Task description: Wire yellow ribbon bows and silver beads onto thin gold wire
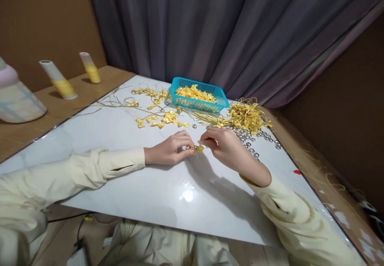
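Observation:
My left hand (pixel 171 150) pinches a small yellow ribbon bow (pixel 199 149) between thumb and fingertips, just above the white board. Close by on the right, my right hand (pixel 223 144) has thumb and fingers pressed together over the bow; what is between them is too small to make out. Beyond the hands lie loose yellow bows (pixel 170 117) and a bundle of gold cords (pixel 210 118). Small silver rings (pixel 247 136) are scattered past my right hand, beside a heap of yellow bows with cord loops (pixel 247 116).
A blue plastic basket (pixel 223 98) of yellow bows stands at the back of the white board (pixel 144 202). Two ribbon-wound cones (pixel 62 84) and a large pale container (pixel 21 98) stand on the wooden table at left. A grey curtain (pixel 180 30) hangs behind.

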The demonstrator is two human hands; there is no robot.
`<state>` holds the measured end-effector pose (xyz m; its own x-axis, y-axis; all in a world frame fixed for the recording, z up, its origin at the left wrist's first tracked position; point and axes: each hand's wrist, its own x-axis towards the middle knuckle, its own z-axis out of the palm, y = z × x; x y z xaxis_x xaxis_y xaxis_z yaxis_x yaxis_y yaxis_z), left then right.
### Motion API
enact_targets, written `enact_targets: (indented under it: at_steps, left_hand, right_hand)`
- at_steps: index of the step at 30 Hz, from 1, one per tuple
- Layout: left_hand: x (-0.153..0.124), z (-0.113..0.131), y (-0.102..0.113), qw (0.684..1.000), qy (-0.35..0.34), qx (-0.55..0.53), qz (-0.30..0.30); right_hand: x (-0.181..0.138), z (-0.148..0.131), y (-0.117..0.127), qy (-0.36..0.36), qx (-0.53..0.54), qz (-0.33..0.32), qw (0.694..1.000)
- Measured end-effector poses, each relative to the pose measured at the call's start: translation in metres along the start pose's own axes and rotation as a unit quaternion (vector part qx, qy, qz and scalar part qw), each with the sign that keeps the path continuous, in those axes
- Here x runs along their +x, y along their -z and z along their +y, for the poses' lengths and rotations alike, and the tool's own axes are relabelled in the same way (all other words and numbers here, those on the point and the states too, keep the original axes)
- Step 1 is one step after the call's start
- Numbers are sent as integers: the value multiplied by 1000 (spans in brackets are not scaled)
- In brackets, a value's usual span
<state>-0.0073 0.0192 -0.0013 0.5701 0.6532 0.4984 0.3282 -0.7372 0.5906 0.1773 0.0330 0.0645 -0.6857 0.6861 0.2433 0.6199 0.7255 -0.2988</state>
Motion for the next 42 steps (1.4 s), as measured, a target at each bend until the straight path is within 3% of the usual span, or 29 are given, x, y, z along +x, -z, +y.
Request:
enact_targets:
  at_steps: [11,21,28,32,36,38,42]
  left_hand:
    - [-3,-1,-3,995,-71,68,2]
    - [-3,-2,-4,995,-65,73,25]
    - [-2,-1,-3,992,-61,91,58]
    - [-3,-2,-4,990,-44,103,81]
    - [-3,-2,-4,986,-36,117,109]
    - [-3,-3,-4,985,-36,126,112]
    - [-3,-4,-5,982,-36,140,120]
  right_hand:
    - [0,1,-5,-8,0,-13,1000]
    - [-2,-1,-9,-11,-4,-31,999]
    - [-2,-6,-2,-57,67,-48,995]
    - [-1,-1,0,-116,221,-64,966]
    - [2,5,1,-190,387,-88,898]
    - [4,5,2,-225,413,-95,878]
    - [8,5,4,-267,395,-89,874]
